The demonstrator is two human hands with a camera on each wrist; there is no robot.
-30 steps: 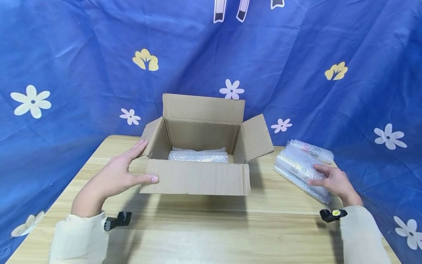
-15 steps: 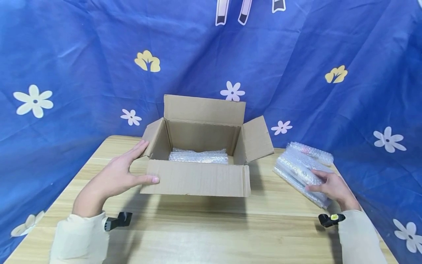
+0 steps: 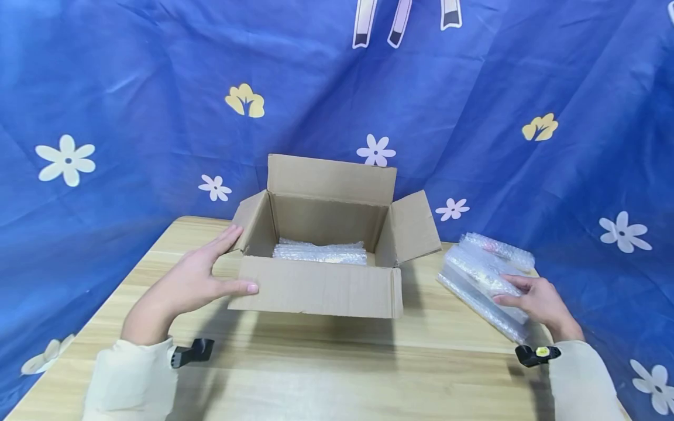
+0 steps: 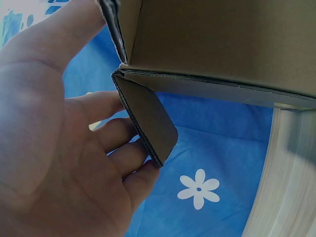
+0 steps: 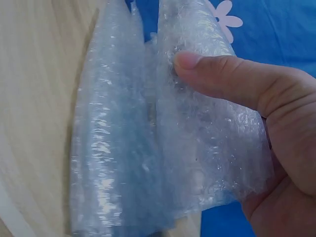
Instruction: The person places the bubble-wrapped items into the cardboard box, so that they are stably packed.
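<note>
An open cardboard box (image 3: pixel 316 286) stands at the table's middle back, flaps spread. My left hand (image 3: pixel 184 286) rests at its left front corner, thumb on the front flap and fingers against the left flap; the left wrist view shows the fingertips behind that flap (image 4: pixel 148 116). Inside the box lies bubble wrap (image 3: pixel 320 252). On the right, my right hand (image 3: pixel 542 301) pinches a bubble-wrapped piece (image 5: pixel 207 148), thumb on top, the other fingers hidden beneath. Another wrapped piece (image 5: pixel 111 148) lies beside it, to the left in the right wrist view.
The wooden table (image 3: pixel 337 362) reaches back to a blue curtain (image 3: pixel 316 70) with printed flowers. One more bubble-wrapped roll (image 3: pixel 500 248) lies behind the pieces at the right hand, near the table's right edge.
The right hand has shifted slightly, and the wrapped piece under it has separated from the one at its left. The left hand stays on the box. The head view has tilted a little.
</note>
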